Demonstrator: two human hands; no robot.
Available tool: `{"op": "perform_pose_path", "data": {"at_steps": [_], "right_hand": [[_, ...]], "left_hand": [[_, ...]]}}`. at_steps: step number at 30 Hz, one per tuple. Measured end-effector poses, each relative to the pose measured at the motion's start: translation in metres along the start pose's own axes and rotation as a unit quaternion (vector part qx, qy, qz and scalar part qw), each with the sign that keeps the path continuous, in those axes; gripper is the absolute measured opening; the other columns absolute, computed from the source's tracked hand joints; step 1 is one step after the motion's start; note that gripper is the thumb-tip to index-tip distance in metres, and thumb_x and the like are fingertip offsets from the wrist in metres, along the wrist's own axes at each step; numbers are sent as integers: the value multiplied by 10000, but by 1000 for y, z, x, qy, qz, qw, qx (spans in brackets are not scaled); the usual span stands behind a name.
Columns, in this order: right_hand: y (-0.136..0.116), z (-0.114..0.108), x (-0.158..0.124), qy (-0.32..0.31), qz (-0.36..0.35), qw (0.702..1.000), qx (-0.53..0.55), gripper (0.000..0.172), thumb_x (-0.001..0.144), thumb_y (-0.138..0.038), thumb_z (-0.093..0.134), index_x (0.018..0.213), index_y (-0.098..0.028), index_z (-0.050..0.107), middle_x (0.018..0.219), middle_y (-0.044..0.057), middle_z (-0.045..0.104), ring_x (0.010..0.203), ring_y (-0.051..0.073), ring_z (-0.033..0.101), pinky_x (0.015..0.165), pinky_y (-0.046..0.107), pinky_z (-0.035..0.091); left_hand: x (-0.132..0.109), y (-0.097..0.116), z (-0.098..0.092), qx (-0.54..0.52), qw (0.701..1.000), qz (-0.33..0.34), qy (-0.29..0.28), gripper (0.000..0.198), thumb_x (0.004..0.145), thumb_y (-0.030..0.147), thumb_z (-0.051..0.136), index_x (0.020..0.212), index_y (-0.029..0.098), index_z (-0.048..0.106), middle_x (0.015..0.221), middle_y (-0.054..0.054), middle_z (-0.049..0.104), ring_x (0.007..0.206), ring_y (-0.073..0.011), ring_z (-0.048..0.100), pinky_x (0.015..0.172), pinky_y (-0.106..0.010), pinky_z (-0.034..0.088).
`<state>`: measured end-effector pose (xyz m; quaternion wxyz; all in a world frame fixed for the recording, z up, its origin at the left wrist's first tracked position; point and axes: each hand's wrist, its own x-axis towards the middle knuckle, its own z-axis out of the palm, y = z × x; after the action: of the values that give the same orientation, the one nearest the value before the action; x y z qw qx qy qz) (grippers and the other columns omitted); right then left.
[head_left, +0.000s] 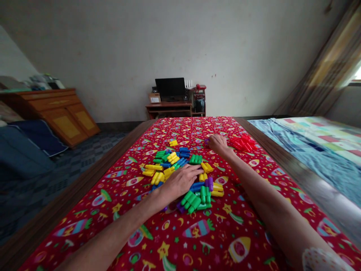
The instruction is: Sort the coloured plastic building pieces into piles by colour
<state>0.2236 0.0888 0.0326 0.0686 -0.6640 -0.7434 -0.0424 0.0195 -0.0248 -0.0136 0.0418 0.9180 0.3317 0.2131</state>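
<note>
My left hand (183, 180) lies over a mixed pile of plastic toy building blocks, fingers stretched out, with a sliver of purple at the fingertips. Around it are yellow blocks (158, 178), green blocks (191, 201), blue blocks (184, 152) and an upright purple block (209, 183). Farther off, my right hand (218, 142) is closed at the cloth, and a purple block (207, 141) shows at its fingers, partly hidden. Just right of that hand sits a heap of red blocks (243, 143). One yellow block (173, 143) lies apart behind the pile.
A red patterned cloth (197, 250) covers the table, whose dark wooden edge (255, 131) shows along both sides. A bed (316, 150) stands at the right. A computer desk (169, 105) is by the far wall, and a wooden cabinet (56, 109) stands at the left.
</note>
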Motion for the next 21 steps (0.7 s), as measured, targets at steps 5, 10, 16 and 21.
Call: {"op": "perform_pose_path", "data": {"at_steps": [5, 10, 16, 21], "right_hand": [[0, -6, 0, 65, 14, 997, 38, 359, 955, -272, 391, 1103, -183, 705, 1017, 151, 717, 940, 261, 669, 705, 288, 428], [-21, -29, -10, 46, -148, 977, 148, 322, 941, -277, 467, 1067, -157, 738, 935, 100, 736, 835, 188, 654, 673, 247, 411], [-56, -47, -31, -121, -452, 837, 284, 267, 924, -228, 536, 1084, -151, 736, 859, 33, 739, 740, 113, 615, 667, 211, 428], [-52, -55, -35, -171, -464, 805, 328, 262, 934, -262, 530, 1025, -142, 744, 902, 43, 739, 765, 116, 620, 705, 225, 454]], "left_hand": [[-1, -11, 4, -8, 997, -70, 13, 209, 841, 187, 638, 1049, 193, 631, 1063, -70, 663, 1056, -228, 616, 938, -367, 500], [3, -16, -3, -148, 964, -204, 81, 131, 741, 189, 689, 851, 198, 618, 836, -18, 665, 819, -209, 659, 783, -330, 523], [7, -23, -25, -509, 756, -348, 220, 523, 553, 499, 853, 862, 169, 590, 765, -1, 697, 729, -175, 682, 735, -303, 526], [8, -23, -26, -531, 718, -366, 260, 580, 465, 551, 875, 790, 170, 583, 704, 19, 674, 676, -141, 659, 706, -280, 521]]}}
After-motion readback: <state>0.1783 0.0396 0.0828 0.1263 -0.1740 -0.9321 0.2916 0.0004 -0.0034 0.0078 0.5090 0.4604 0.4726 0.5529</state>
